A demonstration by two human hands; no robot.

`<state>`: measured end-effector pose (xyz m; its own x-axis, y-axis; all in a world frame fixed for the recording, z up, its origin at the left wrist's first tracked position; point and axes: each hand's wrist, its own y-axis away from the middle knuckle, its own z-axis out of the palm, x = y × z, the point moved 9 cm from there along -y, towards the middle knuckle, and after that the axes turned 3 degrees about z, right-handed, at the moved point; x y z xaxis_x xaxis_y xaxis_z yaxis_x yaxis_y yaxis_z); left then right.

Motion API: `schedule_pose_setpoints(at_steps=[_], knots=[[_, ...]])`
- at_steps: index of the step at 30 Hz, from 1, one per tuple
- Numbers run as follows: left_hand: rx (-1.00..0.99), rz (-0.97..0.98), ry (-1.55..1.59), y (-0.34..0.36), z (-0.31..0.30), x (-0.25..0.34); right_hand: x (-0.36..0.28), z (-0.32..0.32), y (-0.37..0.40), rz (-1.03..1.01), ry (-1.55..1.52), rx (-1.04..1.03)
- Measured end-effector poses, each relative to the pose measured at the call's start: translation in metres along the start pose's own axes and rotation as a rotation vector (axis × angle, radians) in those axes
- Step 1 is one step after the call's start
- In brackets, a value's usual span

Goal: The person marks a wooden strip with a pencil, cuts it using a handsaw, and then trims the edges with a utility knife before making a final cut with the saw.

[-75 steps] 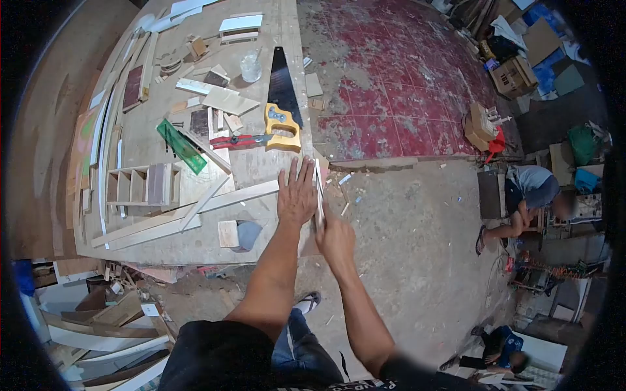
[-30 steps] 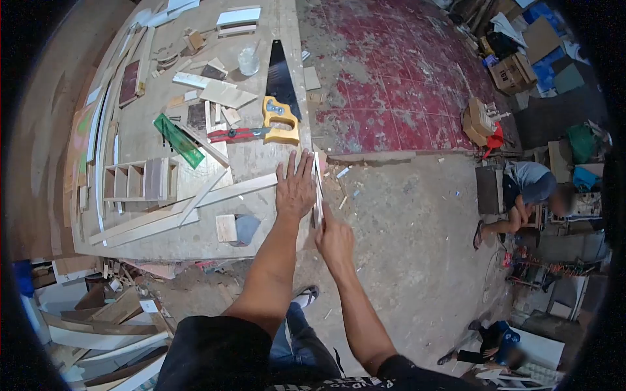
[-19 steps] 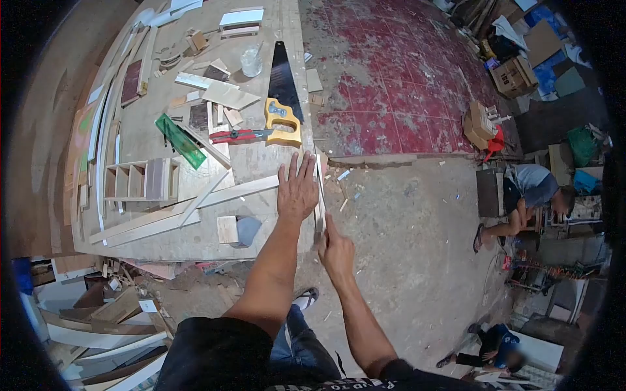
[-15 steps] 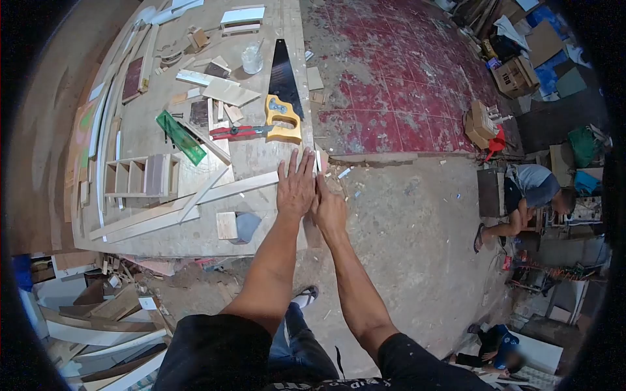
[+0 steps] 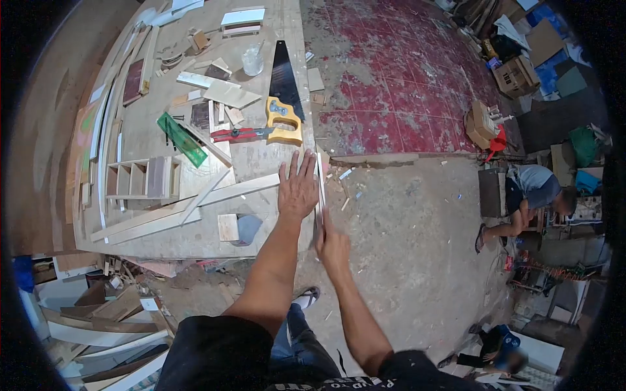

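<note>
My left hand [image 5: 298, 189] lies flat with fingers stretched out, pressing the right end of a pale wooden strip [image 5: 244, 189] at the table's edge. Just right of it, my right hand [image 5: 334, 249] is closed around the near end of a long, thin saw-like blade [image 5: 321, 186], seen almost edge-on. That blade runs along the table edge beside my left fingers. The grip itself is hidden inside my fist. Beyond my left hand lie a handsaw [image 5: 284, 120] with a yellow handle and a red tool [image 5: 238, 134] touching its handle.
Wood offcuts, a green tray [image 5: 182, 139], a small compartmented wooden box [image 5: 143, 178] and a jar [image 5: 252, 58] sit on the worktable [image 5: 215, 244]. A block [image 5: 228, 228] is near its front edge. Two other people [image 5: 535, 189] work at the right.
My right hand has pulled back toward my body, baring more of the thin blade. My left hand stays pressed in place on the wooden strip.
</note>
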<state>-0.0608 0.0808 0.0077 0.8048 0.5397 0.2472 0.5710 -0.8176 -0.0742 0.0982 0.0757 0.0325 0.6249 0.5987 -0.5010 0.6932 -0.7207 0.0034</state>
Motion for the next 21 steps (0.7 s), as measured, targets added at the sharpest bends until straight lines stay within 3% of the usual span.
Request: schedule_pose_setpoints(at_steps=[3, 8, 10, 13, 15, 18, 21], knots=[[0.003, 0.003, -0.039, 0.003, 0.000, -0.002, 0.013, 0.000, 0.038, 0.111, -0.151, -0.075], [0.004, 0.009, -0.029, 0.003, -0.007, 0.000, -0.005, 0.020, -0.068, -0.003, -0.120, -0.038], [-0.066, -0.002, -0.087, 0.002, 0.005, -0.002, -0.012, 0.004, -0.035, 0.055, -0.056, -0.078], [-0.015, -0.016, -0.018, 0.000, -0.001, -0.002, -0.008, -0.014, 0.023, 0.044, -0.139, -0.010], [0.015, -0.003, -0.001, 0.004, -0.009, 0.000, 0.005, -0.007, 0.038, 0.157, -0.119, -0.119], [-0.023, -0.001, -0.050, 0.003, -0.001, -0.001, -0.005, 0.012, -0.041, 0.008, -0.106, -0.023], [-0.060, -0.005, -0.063, 0.000, 0.002, -0.005, -0.005, 0.010, -0.038, 0.010, -0.101, -0.014]])
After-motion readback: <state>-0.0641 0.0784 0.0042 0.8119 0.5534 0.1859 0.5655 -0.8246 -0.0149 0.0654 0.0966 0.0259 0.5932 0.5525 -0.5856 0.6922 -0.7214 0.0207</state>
